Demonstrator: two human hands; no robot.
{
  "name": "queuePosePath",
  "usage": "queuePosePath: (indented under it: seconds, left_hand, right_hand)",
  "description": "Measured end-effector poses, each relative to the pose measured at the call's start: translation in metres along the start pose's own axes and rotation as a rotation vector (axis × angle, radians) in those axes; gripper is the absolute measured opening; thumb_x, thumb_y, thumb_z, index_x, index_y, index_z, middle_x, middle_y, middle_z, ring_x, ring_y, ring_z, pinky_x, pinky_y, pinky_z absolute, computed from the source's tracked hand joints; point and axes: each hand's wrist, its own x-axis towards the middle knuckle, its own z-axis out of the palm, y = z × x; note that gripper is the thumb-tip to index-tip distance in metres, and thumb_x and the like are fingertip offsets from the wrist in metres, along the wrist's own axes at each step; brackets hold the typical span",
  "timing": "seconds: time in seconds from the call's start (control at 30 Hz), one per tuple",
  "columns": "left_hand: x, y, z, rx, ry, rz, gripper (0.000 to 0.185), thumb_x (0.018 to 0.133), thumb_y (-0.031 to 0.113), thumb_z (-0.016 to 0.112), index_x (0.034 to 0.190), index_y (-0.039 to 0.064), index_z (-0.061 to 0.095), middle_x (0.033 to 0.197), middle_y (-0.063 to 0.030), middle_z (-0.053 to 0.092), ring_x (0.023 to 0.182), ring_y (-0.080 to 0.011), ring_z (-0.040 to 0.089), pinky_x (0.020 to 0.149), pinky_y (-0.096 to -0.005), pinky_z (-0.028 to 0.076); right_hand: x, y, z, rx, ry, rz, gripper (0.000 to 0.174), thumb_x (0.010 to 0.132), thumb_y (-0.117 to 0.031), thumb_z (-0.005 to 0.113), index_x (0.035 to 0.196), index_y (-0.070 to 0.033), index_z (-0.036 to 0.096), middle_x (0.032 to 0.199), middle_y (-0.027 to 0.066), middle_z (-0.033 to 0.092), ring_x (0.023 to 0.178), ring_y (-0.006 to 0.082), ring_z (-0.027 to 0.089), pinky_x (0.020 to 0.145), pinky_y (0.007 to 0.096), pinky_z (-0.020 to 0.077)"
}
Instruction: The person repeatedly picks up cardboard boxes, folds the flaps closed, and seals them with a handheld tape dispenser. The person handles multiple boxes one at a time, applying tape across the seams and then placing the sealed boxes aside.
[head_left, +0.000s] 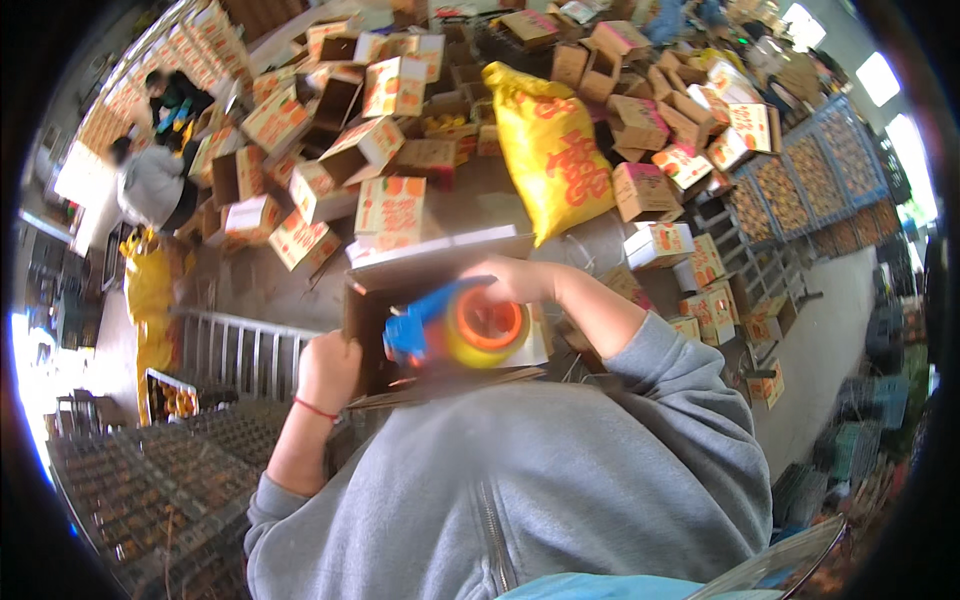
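My right hand grips a blue tape dispenser, which is blurred. A roll of tape with an orange core and a yellow outer edge sits on it. Below the dispenser, close against my body, is a cardboard box whose dark inside shows on the left. At that box's left edge my left hand is curled around the cardboard, a red cord on the wrist. The dispenser hides part of the box, and how its flaps lie on the near side is hard to make out.
Many printed cartons lie heaped on the floor ahead. A full yellow sack stands among them. Metal rails run at left, beside crates. Blue-framed crates of fruit are at right. Two people are at far left.
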Motion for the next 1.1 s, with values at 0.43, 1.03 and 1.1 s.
queuePosePath:
  seconds: [0.43,1.03,1.1]
  left_hand:
    - [0.057,0.045,0.039,-0.148,-0.41,1.041,0.071,0.08,0.043,0.071,0.14,0.02,0.043,0.123,-0.0059,0.058,0.106,-0.0292,0.06,0.086,-0.0406,0.053]
    - [-0.018,0.017,-0.014,-0.96,-0.449,0.682,0.054,0.094,0.045,0.057,0.123,0.0,0.061,0.126,-0.0192,0.061,0.118,-0.0344,0.057,0.104,-0.0426,0.042]
    - [-0.047,0.022,-0.006,-0.36,-0.014,0.43,0.06,0.087,0.042,0.061,0.129,0.0,0.056,0.127,-0.0201,0.06,0.125,-0.0372,0.053,0.106,-0.0444,0.04]
  right_hand:
    - [0.024,0.066,0.016,1.59,-0.384,-0.368,0.075,0.068,-0.061,0.077,0.106,-0.002,0.049,0.081,0.0055,0.052,0.066,0.0172,0.055,0.063,0.0335,0.0435]
    - [0.032,0.017,0.016,1.023,0.17,-0.021,0.045,0.084,-0.013,0.066,0.125,0.002,0.054,0.114,0.011,0.064,0.099,0.019,0.063,0.084,0.0311,0.0523]
    - [0.036,0.044,0.031,0.77,0.328,-0.089,0.045,0.087,-0.021,0.064,0.126,0.0,0.053,0.113,0.0104,0.062,0.1,0.0202,0.062,0.086,0.0344,0.0524]
